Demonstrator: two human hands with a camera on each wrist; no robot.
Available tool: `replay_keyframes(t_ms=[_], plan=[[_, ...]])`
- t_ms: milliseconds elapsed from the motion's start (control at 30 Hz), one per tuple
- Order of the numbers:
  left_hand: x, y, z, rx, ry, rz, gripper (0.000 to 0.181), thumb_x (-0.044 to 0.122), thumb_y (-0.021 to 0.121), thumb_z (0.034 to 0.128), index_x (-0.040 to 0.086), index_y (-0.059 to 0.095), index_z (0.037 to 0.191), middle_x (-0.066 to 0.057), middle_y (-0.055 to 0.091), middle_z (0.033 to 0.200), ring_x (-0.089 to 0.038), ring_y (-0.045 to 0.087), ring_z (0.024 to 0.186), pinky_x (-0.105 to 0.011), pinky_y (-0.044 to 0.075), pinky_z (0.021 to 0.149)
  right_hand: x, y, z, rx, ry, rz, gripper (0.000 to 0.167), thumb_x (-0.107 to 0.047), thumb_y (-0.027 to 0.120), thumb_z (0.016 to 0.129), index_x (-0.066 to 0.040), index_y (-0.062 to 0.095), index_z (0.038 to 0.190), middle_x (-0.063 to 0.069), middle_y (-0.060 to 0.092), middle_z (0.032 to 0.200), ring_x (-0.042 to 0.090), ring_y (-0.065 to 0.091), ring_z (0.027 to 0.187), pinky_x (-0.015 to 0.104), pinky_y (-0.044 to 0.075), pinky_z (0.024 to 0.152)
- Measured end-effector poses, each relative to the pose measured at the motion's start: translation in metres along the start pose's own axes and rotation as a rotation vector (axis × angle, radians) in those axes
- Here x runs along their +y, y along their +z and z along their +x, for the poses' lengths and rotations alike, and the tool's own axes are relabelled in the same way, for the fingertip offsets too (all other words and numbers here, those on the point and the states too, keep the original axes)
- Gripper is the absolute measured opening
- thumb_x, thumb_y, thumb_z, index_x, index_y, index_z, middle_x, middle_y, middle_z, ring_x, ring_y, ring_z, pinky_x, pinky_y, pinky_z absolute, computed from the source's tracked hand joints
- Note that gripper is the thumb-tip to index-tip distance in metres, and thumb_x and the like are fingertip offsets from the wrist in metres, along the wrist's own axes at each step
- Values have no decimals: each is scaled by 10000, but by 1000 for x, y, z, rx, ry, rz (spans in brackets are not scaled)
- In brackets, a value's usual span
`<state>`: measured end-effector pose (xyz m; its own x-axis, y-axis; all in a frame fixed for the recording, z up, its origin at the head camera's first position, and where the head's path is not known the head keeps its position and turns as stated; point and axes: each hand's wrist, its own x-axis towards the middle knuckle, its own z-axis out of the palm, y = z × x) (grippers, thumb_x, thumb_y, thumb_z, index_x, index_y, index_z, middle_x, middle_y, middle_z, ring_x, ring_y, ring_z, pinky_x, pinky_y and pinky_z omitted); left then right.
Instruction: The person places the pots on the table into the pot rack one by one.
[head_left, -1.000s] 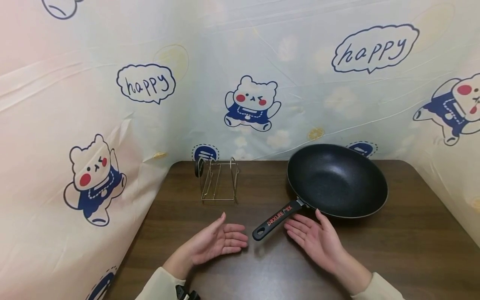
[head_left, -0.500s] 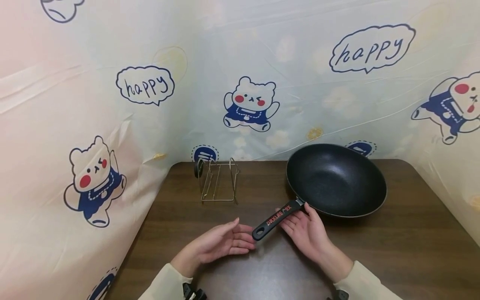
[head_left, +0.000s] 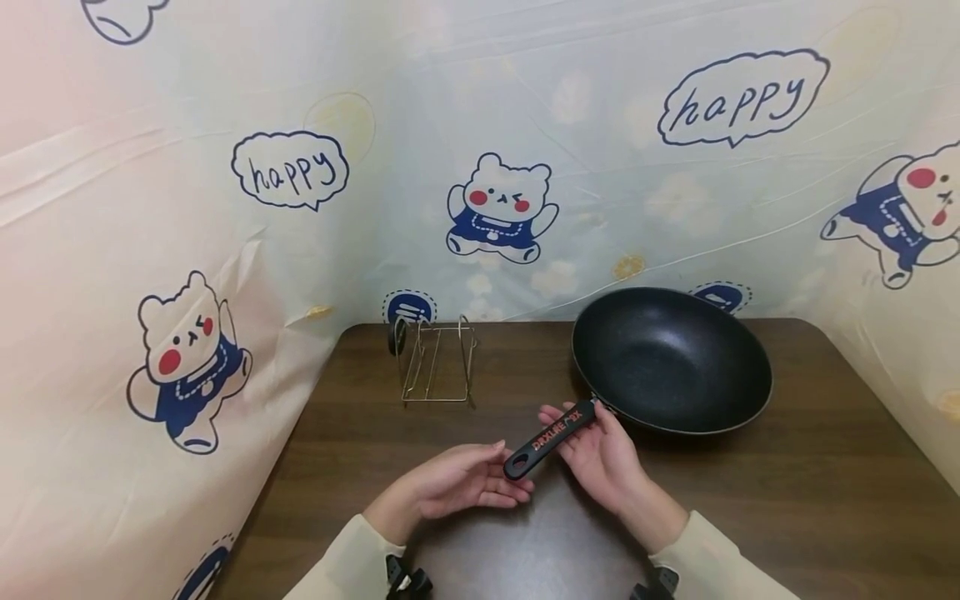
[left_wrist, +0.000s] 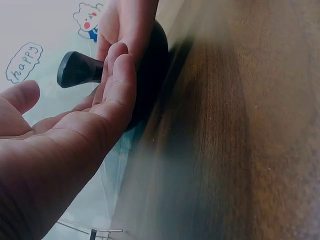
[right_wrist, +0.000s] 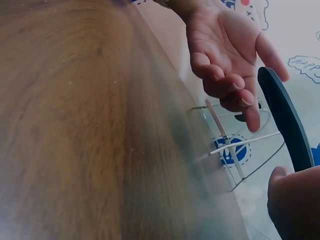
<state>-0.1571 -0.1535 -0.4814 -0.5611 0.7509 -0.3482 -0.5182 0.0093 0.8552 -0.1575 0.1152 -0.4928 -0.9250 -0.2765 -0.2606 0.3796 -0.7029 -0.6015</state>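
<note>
A black wok [head_left: 675,362] sits at the back right of the table, its handle [head_left: 550,439] pointing toward the front left. My right hand [head_left: 609,467] is palm up under the handle near the wok, fingers showing beyond it and thumb beside its base; firm contact cannot be made out. At the handle's free end, my left hand [head_left: 465,485] has relaxed fingers reaching underneath and its thumb raised. The left wrist view shows the handle end [left_wrist: 77,70] beyond the left fingers. In the right wrist view, the handle [right_wrist: 286,117] rises past the right thumb [right_wrist: 277,181].
A wire rack [head_left: 435,401] stands at the back left of the brown wooden table [head_left: 345,417], with a black round piece [head_left: 397,337] at its left side. A printed cloth [head_left: 375,233] hangs behind and around the table.
Both hands have moved in toward the handle. The right hand has slid left beneath it, and the left hand has moved right to its free end. The wok stays in place.
</note>
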Motion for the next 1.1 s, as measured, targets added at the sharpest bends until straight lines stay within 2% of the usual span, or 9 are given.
replay_keyframes(t_ms=[167,400,533,767,1100], plan=[[-1,2,6,-6,1,11,417,352,453,1187,8,577,1389,-34,807,1160,-155,783,1109,-309,624,1012,3,3,3,21,4,25,425,-449,193,1211,-96,345,1394,113,742,1299,195,741,1252,326,550,1155],[2,8,11,-41,1,27,616,316,462,1183,-177,386,1544,1,798,1120,-127,776,1080,-282,626,974,4,10,4,79,-3,44,363,-425,200,1214,-138,396,1316,9,677,1116,173,724,1167,315,570,1095],[4,10,14,-56,-1,45,582,275,456,1180,-173,398,1547,6,783,1122,-118,762,1070,-274,623,967,2,14,5,90,11,44,351,-426,179,1212,-154,375,1314,7,618,1112,176,666,1160,332,558,1103],[6,11,17,-59,9,74,500,228,458,1173,-132,465,1520,3,761,1126,-120,744,1064,-270,618,964,-4,22,6,133,30,36,317,-394,180,1212,-143,332,1331,58,512,1230,242,534,1300,375,551,1126],[10,13,25,-58,-24,84,499,200,445,1175,-151,453,1529,16,744,1067,-101,723,993,-258,608,930,-5,26,7,174,-18,42,201,-293,215,1217,-142,338,1267,10,535,1125,136,625,1130,318,578,1083]])
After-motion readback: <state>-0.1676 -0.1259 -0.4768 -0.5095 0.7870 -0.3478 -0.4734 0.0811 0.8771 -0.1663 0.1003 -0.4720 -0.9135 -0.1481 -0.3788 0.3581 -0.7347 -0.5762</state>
